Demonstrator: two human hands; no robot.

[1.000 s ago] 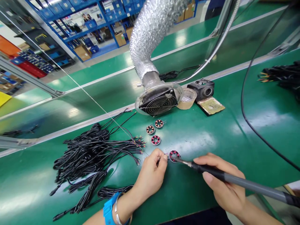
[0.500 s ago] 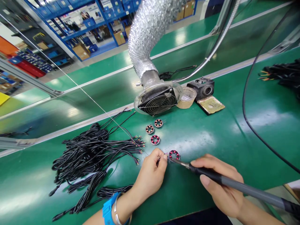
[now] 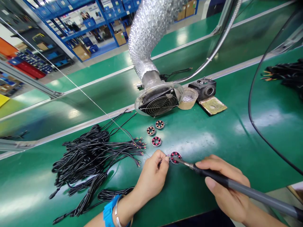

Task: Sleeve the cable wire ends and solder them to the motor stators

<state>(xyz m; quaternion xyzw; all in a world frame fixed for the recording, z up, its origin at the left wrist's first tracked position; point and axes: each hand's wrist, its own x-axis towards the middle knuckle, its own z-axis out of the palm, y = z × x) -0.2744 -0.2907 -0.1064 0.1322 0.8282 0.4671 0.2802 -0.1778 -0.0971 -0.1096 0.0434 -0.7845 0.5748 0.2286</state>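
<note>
My left hand (image 3: 153, 171) is closed in a pinch on a thin wire beside a small ring-shaped motor stator (image 3: 175, 157) with red windings. Its fingertips hide most of what they grip. My right hand (image 3: 228, 186) is wrapped round the dark handle of a soldering iron (image 3: 214, 177). The iron's metal tip reaches the right part of the stator; whether it touches cannot be told. Just beyond lie a second red-wound stator (image 3: 156, 141) and two copper-coloured stators, one at the left (image 3: 151, 130) and one farther back (image 3: 159, 124).
Bundled black cables (image 3: 92, 160) cover the left of the green table (image 3: 208, 138). A fume extractor (image 3: 158, 102) hangs over the middle. Behind stand a soldering iron holder (image 3: 204, 88) with its sponge tray (image 3: 213, 105) and a paper-sided cup (image 3: 188, 98). A black cord (image 3: 254, 123) loops down at right.
My right hand and the soldering iron have shifted slightly to the right, the tip still by the stator. My left hand has stayed almost in place.
</note>
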